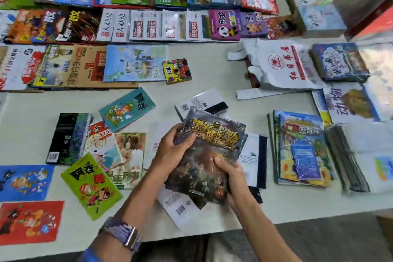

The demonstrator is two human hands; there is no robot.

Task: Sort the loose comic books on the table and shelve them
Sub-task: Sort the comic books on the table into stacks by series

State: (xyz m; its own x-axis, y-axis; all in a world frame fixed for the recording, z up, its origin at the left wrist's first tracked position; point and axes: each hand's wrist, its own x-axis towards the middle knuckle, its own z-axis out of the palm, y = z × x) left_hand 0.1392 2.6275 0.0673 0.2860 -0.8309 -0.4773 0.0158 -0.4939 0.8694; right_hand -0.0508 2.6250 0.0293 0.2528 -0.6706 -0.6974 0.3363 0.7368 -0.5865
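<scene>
Both hands hold a dark comic [209,155] just over the table [25,112]: the left hand [172,151] grips its left edge, the right hand [228,173] its bottom. Gold letters run across the cover. A teal book [127,109] nearby says 阿衰.

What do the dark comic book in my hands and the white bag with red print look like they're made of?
Dark comic book: likely paper with a glossy cover, since light sheens off it. White bag with red print: looks like thin plastic, lying limp and wrinkled with loop handles.
</scene>
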